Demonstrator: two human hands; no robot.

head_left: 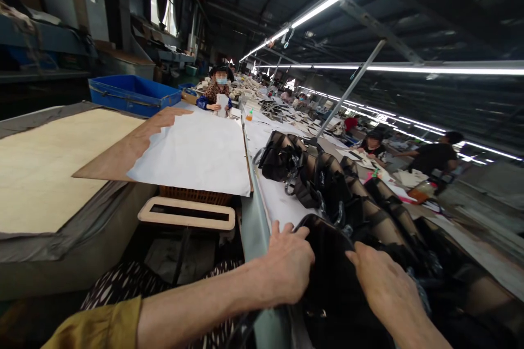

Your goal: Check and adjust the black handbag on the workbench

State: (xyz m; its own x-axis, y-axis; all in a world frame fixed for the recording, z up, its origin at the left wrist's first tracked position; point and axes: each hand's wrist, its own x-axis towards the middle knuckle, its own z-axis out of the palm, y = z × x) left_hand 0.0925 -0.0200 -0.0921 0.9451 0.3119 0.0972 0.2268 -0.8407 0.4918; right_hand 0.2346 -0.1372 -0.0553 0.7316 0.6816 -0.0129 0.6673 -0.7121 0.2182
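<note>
A black bag point(331, 278) stands at the table's near edge, between my two hands. My left hand point(290, 262) grips its upper left edge, fingers bent over the rim. On the other side, my right hand point(380, 278) pinches the bag's upper right edge with thumb and fingers. The bag's lower part runs out of the frame at the bottom. Right behind it are rows of similar black bags point(347, 191) with tan insides, straps and clear plastic wrapping on the metal parts.
A white sheet on brown board point(196, 147) lies left of the table. Below it is a slotted wooden piece point(186, 214). A blue bin point(133, 92) stands behind a cream sheet point(61, 158). A masked co-worker point(219, 92) holds pale pieces. A slanted metal pole point(352, 87) rises from the table.
</note>
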